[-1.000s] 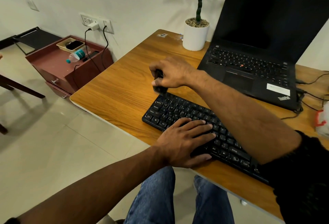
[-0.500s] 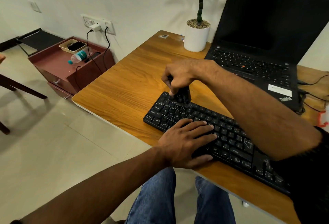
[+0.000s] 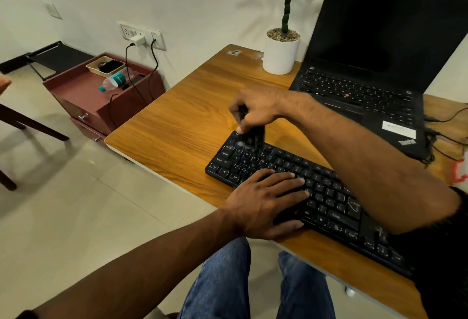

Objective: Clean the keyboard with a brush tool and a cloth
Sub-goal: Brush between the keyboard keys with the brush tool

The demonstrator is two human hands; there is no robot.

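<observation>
Right hand holds brush on keyboard; left hand presses keys.

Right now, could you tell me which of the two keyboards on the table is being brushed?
The separate black keyboard at the table's near edge: the right hand holds the brush on it. The laptop behind is untouched.

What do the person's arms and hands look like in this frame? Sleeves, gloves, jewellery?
Both hands are bare: no gloves, rings or watch visible on the left hand or the right hand. Both forearms are uncovered. A black sleeve covers the right upper arm down to around the elbow. A dark edge shows at the left arm's frame end, too little to identify. Blue jeans below.
</observation>
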